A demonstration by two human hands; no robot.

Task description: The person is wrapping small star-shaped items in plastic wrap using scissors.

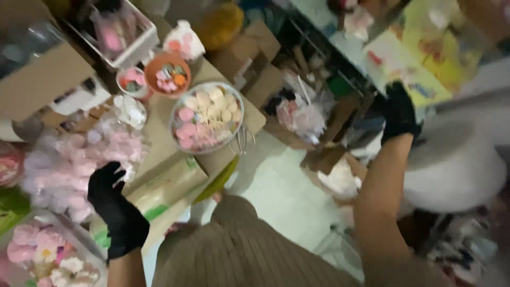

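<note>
Both of my hands wear black gloves. My left hand (114, 204) rests at the lower left, its fingers curled against a pile of pale pink and white packets (74, 159) in clear wrap. Whether it grips one I cannot tell. My right hand (399, 112) reaches out to the right, near a large white roll of foam wrap (457, 165) and a yellow patterned sheet (425, 48). Its fingers look closed, and nothing shows clearly in them. The frame is blurred by motion.
A round clear bowl (207, 118) of pink and cream pieces stands on a cardboard box (175, 175). Behind it sit an orange bowl (168, 74), a small pink cup (132, 81) and a white tray (119, 37). Open cartons (334, 170) and bags crowd the floor.
</note>
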